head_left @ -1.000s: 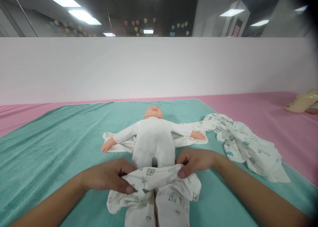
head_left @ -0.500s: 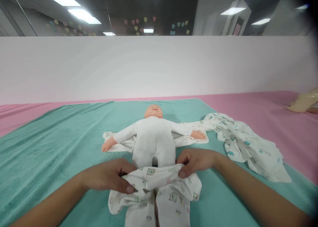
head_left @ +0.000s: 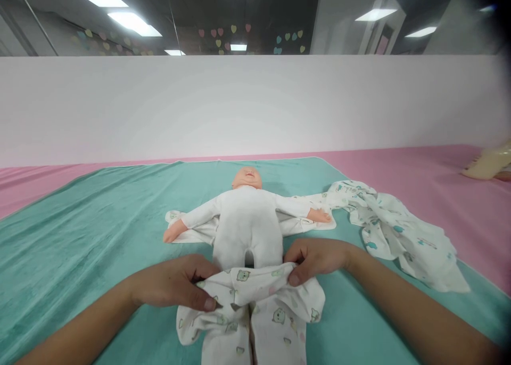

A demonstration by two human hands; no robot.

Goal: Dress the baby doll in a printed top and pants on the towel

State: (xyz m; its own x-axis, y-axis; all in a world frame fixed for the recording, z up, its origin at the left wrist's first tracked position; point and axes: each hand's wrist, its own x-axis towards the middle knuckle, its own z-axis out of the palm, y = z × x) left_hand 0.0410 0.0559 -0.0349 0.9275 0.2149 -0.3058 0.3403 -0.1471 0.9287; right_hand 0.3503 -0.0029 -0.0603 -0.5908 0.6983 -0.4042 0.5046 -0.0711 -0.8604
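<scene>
A baby doll [head_left: 250, 216] in a white cloth body lies on its back, head away from me and arms spread. White baby clothing with a green bear print [head_left: 278, 316] covers its lower legs; its upper part is bunched into folds. My left hand [head_left: 186, 282] pinches the left side of these folds between thumb and fingers. On the other side, my right hand [head_left: 313, 258] grips the top edge of the same cloth near the doll's leg. The doll's feet are hidden. Part of a white patterned cloth [head_left: 205, 234] shows under its arms.
A crumpled white garment with teal print [head_left: 415, 242] lies to the right. Beneath everything is a teal blanket [head_left: 99, 221] over a pink cover [head_left: 407, 168]. A white wall [head_left: 239, 109] stands behind, and a pale beige object [head_left: 487, 163] sits at the far right edge.
</scene>
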